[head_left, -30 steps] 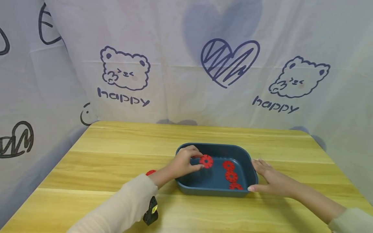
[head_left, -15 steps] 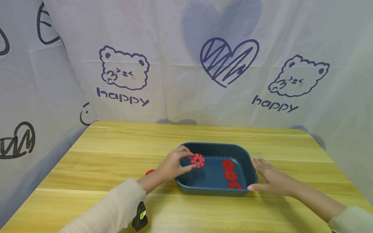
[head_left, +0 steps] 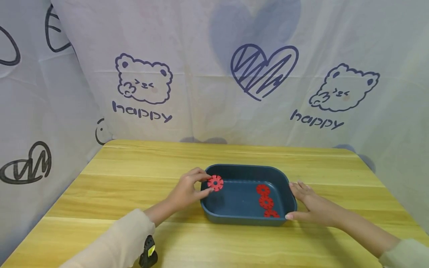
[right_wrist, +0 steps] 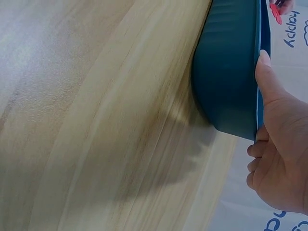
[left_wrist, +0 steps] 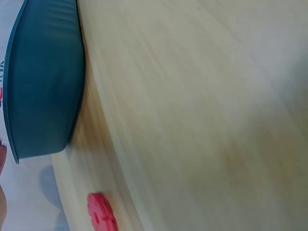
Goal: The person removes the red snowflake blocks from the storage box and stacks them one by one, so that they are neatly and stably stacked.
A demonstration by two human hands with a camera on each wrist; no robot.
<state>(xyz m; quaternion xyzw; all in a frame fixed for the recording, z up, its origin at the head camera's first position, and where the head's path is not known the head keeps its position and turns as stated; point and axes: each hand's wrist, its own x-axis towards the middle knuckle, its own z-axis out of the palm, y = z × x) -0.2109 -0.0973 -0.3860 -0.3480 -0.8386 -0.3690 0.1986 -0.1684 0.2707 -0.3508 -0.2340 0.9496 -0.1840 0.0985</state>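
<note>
Between thumb and fingers, my left hand (head_left: 187, 188) pinches a red notched plastic disc (head_left: 215, 183) with a hole in its middle. That disc is above the left end of a dark blue rectangular tub (head_left: 244, 220). Inside, near the right wall, several red discs (head_left: 266, 202) form a row; the nearest is partly cut off by the front rim. My right hand (head_left: 313, 206) grips the tub's right end, its thumb (right_wrist: 269, 79) at the rim and the other fingers by the end wall. Another red disc (left_wrist: 101, 212) rests on the table in the left wrist view.
The tub stands on a wood-grain table (head_left: 140, 167). A white cloth (head_left: 201, 44) with printed bears and hearts hangs behind it. A black device (head_left: 148, 254) sits at my left wrist.
My left hand has moved left across the tub with the pinched disc, toward the left rim. The loose disc by my left forearm is now hidden in the head view. My right hand stays put.
</note>
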